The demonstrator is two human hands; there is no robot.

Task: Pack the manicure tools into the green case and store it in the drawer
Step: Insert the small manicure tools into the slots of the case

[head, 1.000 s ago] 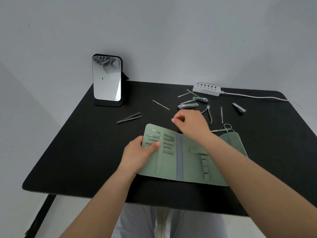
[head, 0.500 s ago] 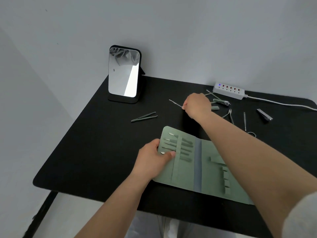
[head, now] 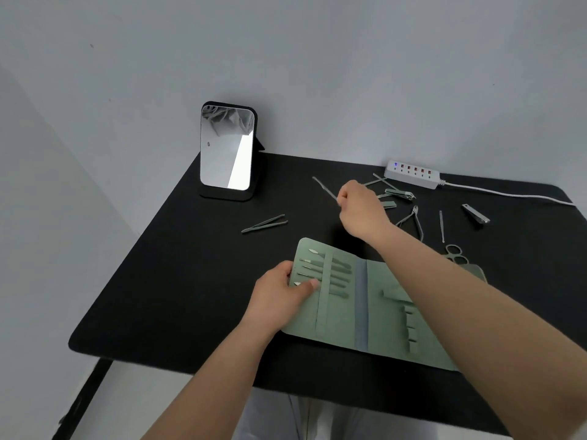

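The right hand (head: 362, 211) pinches the near end of a thin metal tool (head: 324, 188), whose far end points up and left toward the mirror (head: 227, 147). The left hand (head: 281, 296) clasps the left edge of the green case (head: 365, 306), thumb pressed on its inner face beside the tools already slotted in the left panel. The case lies open and flat on the black table (head: 178, 281), near the front edge. Green tweezers (head: 265, 223) lie apart to the left of the case. Behind the right forearm lie nippers (head: 413, 219), a slim pick (head: 441, 225), scissors (head: 455, 254) and two nail clippers (head: 475, 213), near a white power strip (head: 412, 174).
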